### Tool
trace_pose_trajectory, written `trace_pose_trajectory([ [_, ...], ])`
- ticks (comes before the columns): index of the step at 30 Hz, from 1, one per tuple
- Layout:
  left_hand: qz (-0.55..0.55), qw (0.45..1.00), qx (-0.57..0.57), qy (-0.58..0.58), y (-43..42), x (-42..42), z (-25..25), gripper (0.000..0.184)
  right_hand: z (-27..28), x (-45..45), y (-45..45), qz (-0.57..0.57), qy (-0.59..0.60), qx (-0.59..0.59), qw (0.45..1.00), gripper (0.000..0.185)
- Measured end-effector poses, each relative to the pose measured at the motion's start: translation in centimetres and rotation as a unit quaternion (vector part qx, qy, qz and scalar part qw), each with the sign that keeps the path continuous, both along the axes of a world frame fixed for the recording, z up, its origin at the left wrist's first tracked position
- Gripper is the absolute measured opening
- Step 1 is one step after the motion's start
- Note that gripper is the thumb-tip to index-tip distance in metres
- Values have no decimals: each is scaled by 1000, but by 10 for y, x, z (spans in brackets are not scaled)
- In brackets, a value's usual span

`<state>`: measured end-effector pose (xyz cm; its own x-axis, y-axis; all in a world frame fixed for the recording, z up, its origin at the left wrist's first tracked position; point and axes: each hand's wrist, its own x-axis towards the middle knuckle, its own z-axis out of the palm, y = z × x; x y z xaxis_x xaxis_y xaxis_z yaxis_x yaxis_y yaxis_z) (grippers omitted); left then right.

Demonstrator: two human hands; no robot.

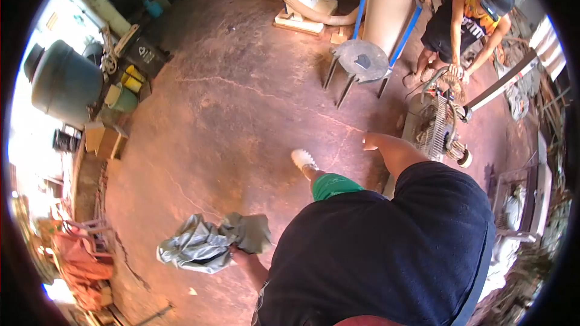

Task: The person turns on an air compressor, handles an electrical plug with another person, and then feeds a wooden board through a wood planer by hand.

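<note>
My left hand [240, 256] is closed around a crumpled silver-grey sheet [202, 244], which hangs beside me over the floor. A darker olive-grey part of the bundle spreads to the right of my fingers. Up ahead, my right hand [370, 140] hangs by my side over the floor, near the long finned machine [432, 130]. It is small in view, and its fingers are mostly hidden, so I cannot tell how they are held. Nothing shows in it.
Another person [462, 27] bends over the machine's far end, both hands on it. A round metal stool [362, 60] stands before a blue-framed cone [396, 15]. A hosed machine [308, 6] is behind. At left are a large barrel [66, 84], a green bucket [122, 98] and a cardboard box [109, 140].
</note>
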<state>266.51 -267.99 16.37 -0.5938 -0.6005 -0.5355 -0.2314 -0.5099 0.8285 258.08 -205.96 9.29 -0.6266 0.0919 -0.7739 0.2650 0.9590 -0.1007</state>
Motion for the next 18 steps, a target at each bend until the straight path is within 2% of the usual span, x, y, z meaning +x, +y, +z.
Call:
trace_pose_trajectory([
  [1,-37,999,13,27,5,-20,-1,43,-4,-12,2,-12,2,-11,1000,48],
  [3,-122,983,116,72,1,-74,-6,42,0,-39,-6,-82,44,-23,995,49],
  [4,-136,982,108,70,3,-103,-2,42,-1,-53,-5,-96,45,-32,994,49],
  [6,-137,987,88,13,11,-166,12,41,-10,-79,-3,-244,58,-94,963,50],
  [9,-200,975,89,26,13,-257,13,42,-74,-121,18,-314,65,-105,941,52],
  [10,-218,972,86,23,30,-295,21,42,-107,-133,29,-299,95,-86,946,54],
  [12,-151,988,-8,-33,65,-358,46,45,-84,-170,42,-350,95,-101,926,54],
  [13,-168,985,-12,-39,79,-391,56,45,-74,-183,51,-383,98,-112,912,54],
  [15,-229,962,-29,-143,106,-460,75,51,-84,-204,76,-390,128,-106,906,56],
  [17,-281,953,-24,-107,137,-524,77,52,-94,-225,96,-492,198,-75,844,60],
  [18,-327,939,14,-102,147,-558,72,51,-97,-234,101,-508,194,-75,836,60],
])
